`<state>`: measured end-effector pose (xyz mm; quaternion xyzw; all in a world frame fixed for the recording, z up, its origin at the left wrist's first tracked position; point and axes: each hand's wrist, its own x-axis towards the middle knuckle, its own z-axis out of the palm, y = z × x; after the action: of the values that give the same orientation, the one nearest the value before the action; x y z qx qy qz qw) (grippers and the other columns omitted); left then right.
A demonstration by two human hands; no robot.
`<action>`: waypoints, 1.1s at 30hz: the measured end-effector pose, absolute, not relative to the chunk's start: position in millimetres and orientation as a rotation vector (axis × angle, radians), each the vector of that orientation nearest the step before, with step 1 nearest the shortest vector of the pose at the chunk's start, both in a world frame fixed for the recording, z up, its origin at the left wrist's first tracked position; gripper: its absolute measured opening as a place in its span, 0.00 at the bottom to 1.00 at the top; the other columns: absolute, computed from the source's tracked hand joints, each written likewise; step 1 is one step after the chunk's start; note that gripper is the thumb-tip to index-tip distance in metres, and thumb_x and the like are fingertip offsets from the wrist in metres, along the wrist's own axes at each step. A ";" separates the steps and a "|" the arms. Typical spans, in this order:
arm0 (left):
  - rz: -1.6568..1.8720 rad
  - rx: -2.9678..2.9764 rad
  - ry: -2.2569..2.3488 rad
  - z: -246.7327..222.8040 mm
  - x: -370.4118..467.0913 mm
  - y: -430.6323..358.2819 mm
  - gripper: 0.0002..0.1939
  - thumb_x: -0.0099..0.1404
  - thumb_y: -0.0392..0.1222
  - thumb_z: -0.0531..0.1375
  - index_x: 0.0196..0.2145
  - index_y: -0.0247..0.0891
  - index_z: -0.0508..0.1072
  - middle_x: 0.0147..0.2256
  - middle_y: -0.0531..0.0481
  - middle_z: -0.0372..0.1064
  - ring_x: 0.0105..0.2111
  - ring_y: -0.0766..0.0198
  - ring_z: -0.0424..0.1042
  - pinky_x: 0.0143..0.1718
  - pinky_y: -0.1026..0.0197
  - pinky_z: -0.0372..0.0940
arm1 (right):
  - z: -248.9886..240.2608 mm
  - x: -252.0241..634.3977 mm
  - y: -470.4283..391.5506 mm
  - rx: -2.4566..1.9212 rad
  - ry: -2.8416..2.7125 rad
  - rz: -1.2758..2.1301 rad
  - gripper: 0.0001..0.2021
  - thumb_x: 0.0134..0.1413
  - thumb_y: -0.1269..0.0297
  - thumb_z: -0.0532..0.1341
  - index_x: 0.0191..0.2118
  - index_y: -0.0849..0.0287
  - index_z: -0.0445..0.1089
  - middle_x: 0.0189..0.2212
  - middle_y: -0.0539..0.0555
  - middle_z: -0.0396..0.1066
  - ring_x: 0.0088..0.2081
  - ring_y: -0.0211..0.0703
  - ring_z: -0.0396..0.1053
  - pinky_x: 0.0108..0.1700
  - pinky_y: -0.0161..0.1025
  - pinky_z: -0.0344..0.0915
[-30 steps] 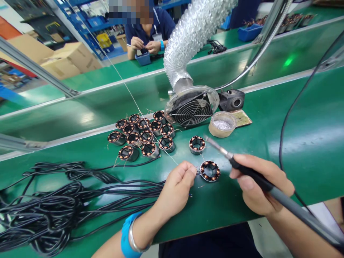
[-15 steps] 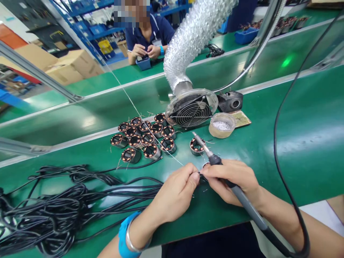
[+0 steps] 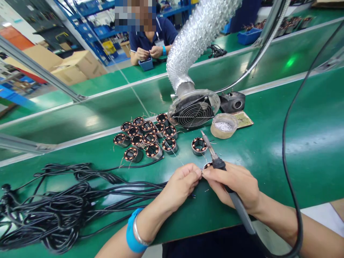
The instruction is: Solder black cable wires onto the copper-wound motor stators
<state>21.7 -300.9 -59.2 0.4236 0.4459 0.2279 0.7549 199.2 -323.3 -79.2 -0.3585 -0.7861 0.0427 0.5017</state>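
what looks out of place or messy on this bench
The black cables lie in a loose tangle on the green bench, left of the left hand. One copper-wound stator ring sits apart from the cluster. Nothing looks spilled or damaged.

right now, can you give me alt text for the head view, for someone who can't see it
A person's left hand and right hand meet fingertip to fingertip over a mostly hidden copper-wound stator on a green bench, the right hand gripping a soldering iron. Behind sit more stators, a fume fan and black cables.
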 end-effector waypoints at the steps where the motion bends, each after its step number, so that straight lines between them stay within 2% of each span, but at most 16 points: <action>1: 0.525 0.912 0.992 -59.5 22.6 -301.4 0.22 0.58 0.59 0.61 0.26 0.40 0.58 0.18 0.64 0.43 0.17 0.74 0.38 0.19 0.66 0.37 | -78.3 201.2 -323.0 -0.879 -1.877 0.125 0.16 0.54 0.80 0.61 0.46 0.57 0.69 0.31 0.52 0.76 0.28 0.38 0.73 0.31 0.34 0.70; 4: 0.579 0.932 1.042 -61.2 23.6 -303.4 0.21 0.59 0.57 0.61 0.25 0.39 0.59 0.18 0.64 0.43 0.17 0.74 0.38 0.18 0.67 0.38 | -77.2 207.1 -322.5 -0.843 -1.896 0.316 0.17 0.51 0.73 0.64 0.48 0.58 0.66 0.33 0.52 0.76 0.24 0.37 0.68 0.28 0.36 0.69; 7: 0.610 0.980 1.076 -64.1 23.5 -305.0 0.21 0.61 0.56 0.60 0.25 0.39 0.58 0.18 0.63 0.44 0.17 0.74 0.39 0.19 0.68 0.40 | -80.5 206.5 -322.6 -0.758 -1.951 0.455 0.15 0.52 0.75 0.61 0.46 0.57 0.66 0.29 0.49 0.73 0.24 0.36 0.67 0.28 0.35 0.67; 10: 0.645 1.003 1.103 -66.9 24.2 -305.2 0.21 0.62 0.57 0.59 0.25 0.39 0.57 0.18 0.63 0.45 0.18 0.74 0.40 0.19 0.68 0.42 | -85.4 200.1 -322.3 -0.904 -1.866 0.395 0.13 0.55 0.77 0.59 0.44 0.56 0.66 0.28 0.47 0.72 0.22 0.34 0.66 0.27 0.33 0.66; 13: 0.665 1.005 1.120 -69.4 25.4 -304.7 0.21 0.63 0.57 0.58 0.25 0.39 0.58 0.18 0.62 0.45 0.18 0.73 0.42 0.20 0.68 0.43 | -88.4 195.2 -321.0 -1.102 -1.739 0.313 0.14 0.56 0.76 0.60 0.47 0.56 0.64 0.30 0.47 0.73 0.21 0.32 0.65 0.27 0.32 0.67; 17: 0.677 1.044 1.157 -73.3 26.7 -305.2 0.21 0.64 0.58 0.58 0.26 0.39 0.58 0.19 0.62 0.45 0.19 0.72 0.42 0.20 0.67 0.44 | -89.2 195.4 -319.8 -1.105 -1.730 0.305 0.16 0.57 0.75 0.60 0.50 0.56 0.63 0.30 0.47 0.73 0.20 0.32 0.65 0.27 0.31 0.69; 20: 0.669 1.081 1.177 -76.6 26.9 -306.6 0.22 0.64 0.60 0.57 0.27 0.39 0.59 0.20 0.62 0.45 0.20 0.71 0.43 0.21 0.67 0.44 | -87.1 197.9 -320.5 -1.059 -1.755 0.323 0.17 0.56 0.74 0.61 0.51 0.57 0.64 0.32 0.49 0.75 0.23 0.34 0.69 0.28 0.32 0.71; 25: 0.652 1.148 1.163 -81.5 25.0 -309.7 0.21 0.67 0.60 0.54 0.28 0.39 0.60 0.21 0.61 0.44 0.20 0.71 0.42 0.21 0.66 0.43 | -73.3 207.2 -328.2 -1.013 -1.708 0.363 0.19 0.59 0.77 0.58 0.54 0.55 0.66 0.35 0.50 0.78 0.34 0.38 0.77 0.38 0.34 0.75; 29: 0.641 1.171 1.138 -83.5 21.9 -312.8 0.21 0.69 0.58 0.53 0.28 0.39 0.60 0.21 0.60 0.46 0.21 0.70 0.43 0.22 0.66 0.44 | -56.6 221.6 -342.6 -1.027 -1.727 0.439 0.21 0.60 0.74 0.58 0.57 0.55 0.68 0.32 0.50 0.75 0.30 0.37 0.73 0.32 0.34 0.72; 33: 0.631 1.170 1.140 -83.3 20.6 -313.8 0.19 0.69 0.57 0.53 0.28 0.39 0.61 0.21 0.60 0.47 0.21 0.70 0.44 0.22 0.66 0.45 | -48.4 233.9 -354.9 -1.054 -1.719 0.518 0.16 0.56 0.73 0.58 0.49 0.58 0.74 0.26 0.49 0.69 0.24 0.36 0.66 0.23 0.34 0.63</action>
<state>20.6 -313.8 -83.3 0.5133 0.4998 0.2765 0.6406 233.9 -354.9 -48.4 -0.4370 -0.7126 0.2147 0.5052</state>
